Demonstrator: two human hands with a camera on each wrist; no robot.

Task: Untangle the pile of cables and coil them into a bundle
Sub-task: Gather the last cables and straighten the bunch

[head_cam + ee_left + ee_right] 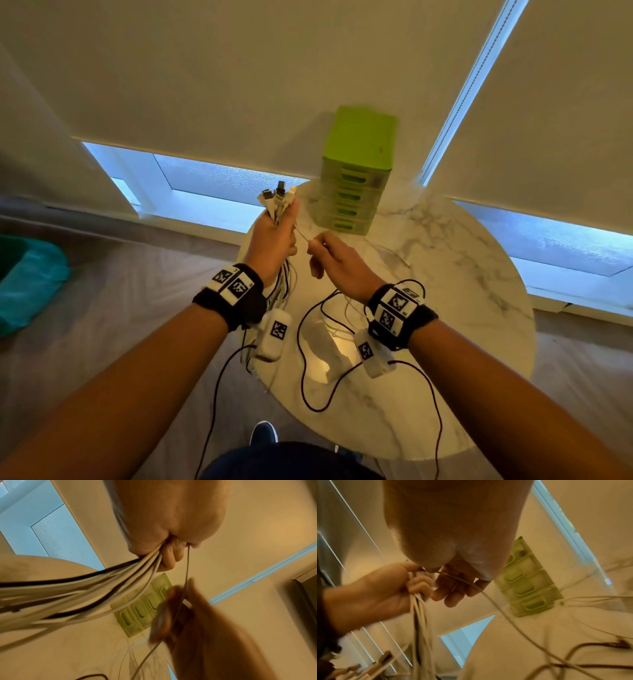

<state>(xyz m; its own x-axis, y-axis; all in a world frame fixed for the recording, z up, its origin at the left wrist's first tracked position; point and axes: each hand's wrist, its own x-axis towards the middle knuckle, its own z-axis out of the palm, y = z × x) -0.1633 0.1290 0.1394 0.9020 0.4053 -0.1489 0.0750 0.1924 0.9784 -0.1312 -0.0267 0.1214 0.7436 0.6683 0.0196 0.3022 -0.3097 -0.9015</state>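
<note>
My left hand (274, 236) grips a bundle of white and black cables (284, 281) above the table's left edge, with their plug ends (277, 195) sticking up out of the fist. The cables (85, 588) hang down from the fist (164, 550). My right hand (329, 257) pinches one thin white cable (303, 236) that runs taut across to the left hand. In the right wrist view that thin cable (488, 595) leads from the curled fingers (453, 588) down to the tabletop. The left hand (385, 588) shows there holding the bundle.
A green drawer unit (356, 171) stands at the back of the round marble table (462, 274). Loose thin cables (390, 253) lie on the tabletop. Black wrist-camera leads (308, 359) loop over it. A teal object (27, 281) sits on the floor at left; my shoe (263, 433) is below.
</note>
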